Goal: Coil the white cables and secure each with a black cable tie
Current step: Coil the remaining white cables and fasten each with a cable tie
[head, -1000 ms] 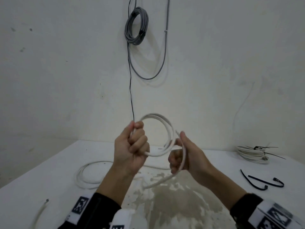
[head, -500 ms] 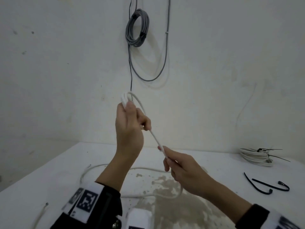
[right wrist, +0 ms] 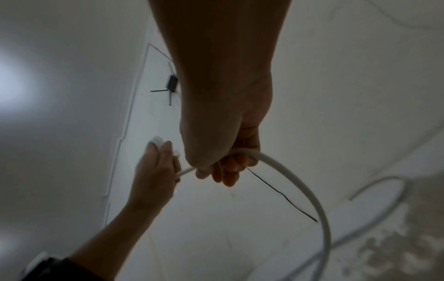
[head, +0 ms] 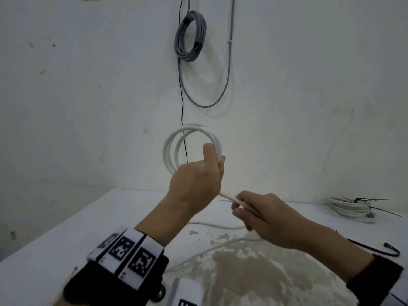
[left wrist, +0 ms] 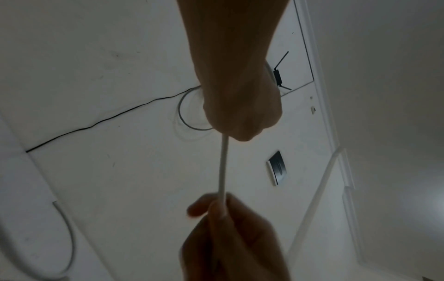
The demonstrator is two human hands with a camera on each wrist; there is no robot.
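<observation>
Coiling the white cable (head: 192, 131) above the tabletop (head: 66, 235).
We see our left hand (head: 196, 180) gripping the loops; our right hand (head: 262, 215) pinches the trailing length.

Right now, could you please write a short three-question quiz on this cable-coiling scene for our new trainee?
1. True or false: the left hand holds the white cable's loops up above the table.
2. Multiple choice: what does the right hand pinch? A) a black cable tie B) the straight run of the white cable C) nothing
3. Fill in: the finished coil lies at the table's far ____ side.

Key: 1 true; 2 B; 3 right.
</observation>
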